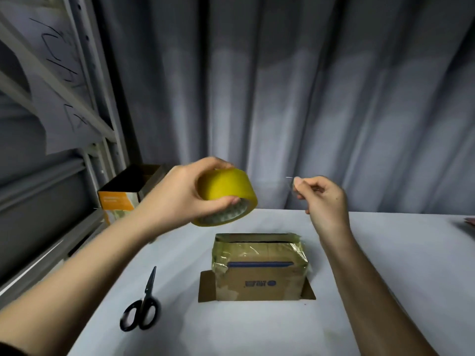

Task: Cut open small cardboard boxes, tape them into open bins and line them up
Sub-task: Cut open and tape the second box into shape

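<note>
left hand (180, 191) gripped yellow tape roll (226, 196) above tabletop (385, 253) centre | right hand (321, 199) pinched clear tape end, likely sticky, flimsy | cardboard box (259, 268) mid-table, light, creasable; hold by sides | scissors (141, 304) near left edge

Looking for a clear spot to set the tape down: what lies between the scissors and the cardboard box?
Head view: only bare table between the scissors and the cardboard box.

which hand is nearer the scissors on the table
Left. The left hand, holding the tape roll, is up above and slightly right of the scissors; the right hand is raised farther off, beyond the cardboard box.
</note>
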